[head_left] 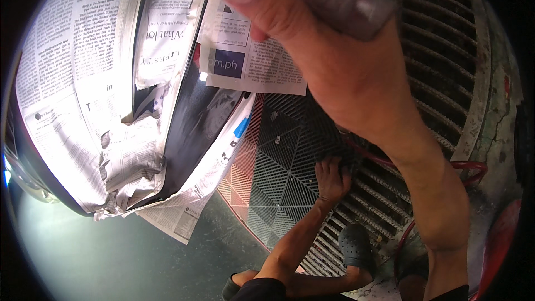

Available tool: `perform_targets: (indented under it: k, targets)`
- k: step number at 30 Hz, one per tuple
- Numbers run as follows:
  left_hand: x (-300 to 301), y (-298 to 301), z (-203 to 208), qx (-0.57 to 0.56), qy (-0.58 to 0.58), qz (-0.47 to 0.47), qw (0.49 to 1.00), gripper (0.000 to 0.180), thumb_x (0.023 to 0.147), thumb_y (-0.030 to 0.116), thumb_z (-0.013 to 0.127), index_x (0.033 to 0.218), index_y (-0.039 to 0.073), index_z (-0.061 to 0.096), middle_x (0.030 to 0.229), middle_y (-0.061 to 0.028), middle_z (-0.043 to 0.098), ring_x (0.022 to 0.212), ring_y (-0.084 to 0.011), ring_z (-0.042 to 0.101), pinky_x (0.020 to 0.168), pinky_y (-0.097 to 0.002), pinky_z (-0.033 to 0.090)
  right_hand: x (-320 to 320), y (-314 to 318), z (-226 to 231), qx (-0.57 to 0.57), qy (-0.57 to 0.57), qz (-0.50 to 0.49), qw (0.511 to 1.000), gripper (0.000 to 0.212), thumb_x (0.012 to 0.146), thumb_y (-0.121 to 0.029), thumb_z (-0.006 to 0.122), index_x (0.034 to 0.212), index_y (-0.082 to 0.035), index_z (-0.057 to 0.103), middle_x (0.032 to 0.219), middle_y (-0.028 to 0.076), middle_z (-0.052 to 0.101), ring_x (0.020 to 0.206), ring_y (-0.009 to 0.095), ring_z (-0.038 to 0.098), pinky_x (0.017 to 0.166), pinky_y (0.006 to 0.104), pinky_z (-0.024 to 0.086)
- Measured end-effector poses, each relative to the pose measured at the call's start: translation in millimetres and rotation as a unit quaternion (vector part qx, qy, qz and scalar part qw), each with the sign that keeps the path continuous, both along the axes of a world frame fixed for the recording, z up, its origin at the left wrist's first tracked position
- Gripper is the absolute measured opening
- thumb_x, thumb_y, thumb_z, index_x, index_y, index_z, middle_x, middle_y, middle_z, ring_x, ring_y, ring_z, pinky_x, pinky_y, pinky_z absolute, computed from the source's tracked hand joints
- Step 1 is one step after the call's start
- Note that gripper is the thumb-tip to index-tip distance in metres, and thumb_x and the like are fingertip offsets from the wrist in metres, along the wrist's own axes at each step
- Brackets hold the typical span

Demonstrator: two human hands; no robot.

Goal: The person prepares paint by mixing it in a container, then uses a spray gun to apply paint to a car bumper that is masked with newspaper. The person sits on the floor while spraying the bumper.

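Note:
My right hand [356, 72] looms large at the top. It is closed around a shiny, translucent plastic-looking thing [340, 0], which is blurred and partly cut off, so its kind is unclear. The thumb lies over newspaper sheets [256, 69] that cover a vehicle's body panels. Farther down, my left hand [331, 178] reaches to the floor, its fingers spread on the edge of a dark ribbed floor mat [281, 161] beside a metal grating. The underside of that hand is hidden. Between the papered panels a bare, dark glossy strip [195, 128] shows.
Metal grating [446, 61] runs along the right side. A red hose [471, 173] crosses it, passing behind my right forearm. My foot in a dark clog [355, 242] stands on the bars. Loose newspaper [175, 220] hangs below the panel over grey floor [122, 262].

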State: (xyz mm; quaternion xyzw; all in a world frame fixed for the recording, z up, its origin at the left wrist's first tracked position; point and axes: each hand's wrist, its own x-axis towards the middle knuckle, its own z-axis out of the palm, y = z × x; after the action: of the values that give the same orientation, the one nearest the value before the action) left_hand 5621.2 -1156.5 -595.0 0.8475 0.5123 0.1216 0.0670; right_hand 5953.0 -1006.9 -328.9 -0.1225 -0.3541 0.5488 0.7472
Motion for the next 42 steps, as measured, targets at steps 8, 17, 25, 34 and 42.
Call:
perform_targets:
  k: [8, 17, 25, 34, 42]
  targets:
    - [-8.0, -1.2, -6.6, 0.01, 0.052, -0.033, 0.998, 0.044, 0.093, 0.016, 0.068, 0.133, 0.0, 0.06, 0.128, -0.0248, 0.059, 0.11, -0.0456, 0.055, 0.099, -0.0572, 0.044, -62.5, 10.7, -10.4, 0.001, -0.015, -0.195, 0.981, 0.042, 0.102, -0.043, 0.083, 0.095, -0.001, 0.079, 0.065, 0.002, 0.065, 0.057, 0.009, 0.059, 0.052, 0.0317, 0.043]
    - [-1.4, -2.2, -1.4, -0.008, 0.012, 0.012, 1.0, 0.043, 0.093, 0.015, 0.069, 0.132, 0.0, 0.06, 0.128, -0.0244, 0.059, 0.113, -0.0458, 0.056, 0.102, -0.0574, 0.045, -42.2, -14.9, 15.2, -0.117, -0.027, -0.212, 0.97, 0.043, 0.101, -0.044, 0.084, 0.096, -0.001, 0.079, 0.065, 0.002, 0.066, 0.058, 0.008, 0.059, 0.053, 0.0307, 0.045]
    - [-8.7, -0.3, -2.1, 0.012, 0.033, -0.026, 0.999, 0.044, 0.093, 0.015, 0.068, 0.133, 0.0, 0.06, 0.132, -0.0243, 0.059, 0.116, -0.0468, 0.056, 0.103, -0.0578, 0.044, -54.4, 8.0, -12.8, -0.006, -0.046, -0.198, 0.979, 0.043, 0.103, -0.044, 0.081, 0.095, -0.002, 0.08, 0.064, 0.002, 0.067, 0.057, 0.007, 0.059, 0.053, 0.0306, 0.045]
    - [-2.5, 1.3, 3.6, 0.008, 0.003, 0.001, 1.0, 0.042, 0.093, 0.015, 0.068, 0.131, -0.001, 0.06, 0.127, -0.0241, 0.059, 0.111, -0.0452, 0.056, 0.099, -0.057, 0.044, -20.1, 5.5, -6.2, 0.005, -0.049, -0.126, 0.991, 0.034, 0.104, -0.035, 0.081, 0.107, -0.002, 0.078, 0.076, 0.002, 0.071, 0.067, 0.007, 0.064, 0.06, 0.0275, 0.049]
    - [4.4, 0.4, 1.5, 0.002, 0.0, 0.005, 1.0, 0.041, 0.093, 0.017, 0.07, 0.13, 0.0, 0.062, 0.127, -0.0232, 0.06, 0.113, -0.0457, 0.057, 0.1, -0.0583, 0.045, -14.3, 0.8, -12.5, -0.002, -0.074, -0.118, 0.99, 0.032, 0.103, -0.025, 0.082, 0.123, -0.001, 0.075, 0.091, 0.003, 0.076, 0.079, 0.008, 0.069, 0.068, 0.0245, 0.054]
